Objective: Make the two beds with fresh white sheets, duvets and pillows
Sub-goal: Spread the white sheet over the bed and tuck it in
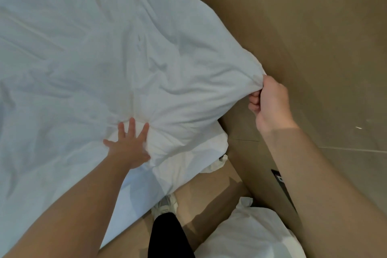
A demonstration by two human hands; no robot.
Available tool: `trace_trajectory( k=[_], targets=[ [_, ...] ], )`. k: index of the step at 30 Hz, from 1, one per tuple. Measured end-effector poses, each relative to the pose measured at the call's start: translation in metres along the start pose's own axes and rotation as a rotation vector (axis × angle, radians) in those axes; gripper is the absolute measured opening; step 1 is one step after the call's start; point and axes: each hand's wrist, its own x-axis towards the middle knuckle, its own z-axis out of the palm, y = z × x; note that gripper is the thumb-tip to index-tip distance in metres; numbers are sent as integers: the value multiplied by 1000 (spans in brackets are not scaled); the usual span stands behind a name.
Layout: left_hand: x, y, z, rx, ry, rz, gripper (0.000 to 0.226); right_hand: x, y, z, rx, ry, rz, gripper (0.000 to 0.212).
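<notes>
Duvet (94, 58): white and creased, spread over the bed across the left and far part of the view.
Duvet corner: lifted off the bed and stretched to a point aimed right, toward the wall (314, 27); creases fan out from it back to the left.
Duvet fold line: a faint ridge running far to near down the middle and ending at the left hand.
Duvet long axis: cannot tell, as the left and far edges are cut off by the frame.
Left hand (127, 148): flat on the duvet by its near edge, fingers straight and spread, pressing down; cloth puckers around the fingertips.
Right hand (270, 102): fingers curled tight around the duvet corner, held up just beside the wall.
Bed (136, 201): only the near side and near right corner show, under white cloth below the duvet edge; rumpled sheet (211, 144) bunched at that corner.
Floor (209, 184): a narrow tan strip between bed and wall.
Shoe (165, 207): pale, partly hidden by a black trouser leg (165, 236).
White bundle (251, 232): near right on the floor, against the wall, cut off at the bottom; pillow or loose linen, hard to make out.
Dark plate (280, 182): on the wall, mostly hidden behind the right forearm.
</notes>
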Motion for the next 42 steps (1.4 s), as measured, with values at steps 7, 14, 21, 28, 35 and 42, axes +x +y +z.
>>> trace_trajectory(
  k=[7, 14, 21, 28, 35, 42],
  targets=[
    [3, 2, -3, 33, 32, 81, 88, -1, 21, -3, -94, 239, -147, 24],
    [-14, -33, -11, 183, 330, 100, 78, -25, 68, 30, -1385, 227, -852, 70],
    [-20, -115, -13, 57, 375, -116, 84, 9, 110, 107, -1974, -334, -1094, 72],
    [-5, -194, 17, -65, 396, -201, 91, 47, 138, 177, -1934, -345, -453, 82],
    [-57, -268, 42, 49, 628, -157, 69, -72, 188, 272, -1833, -637, -943, 85],
    [-116, -417, 68, -537, 381, -522, 67, -195, 218, 408, -1653, -867, -1307, 67]
  ],
)
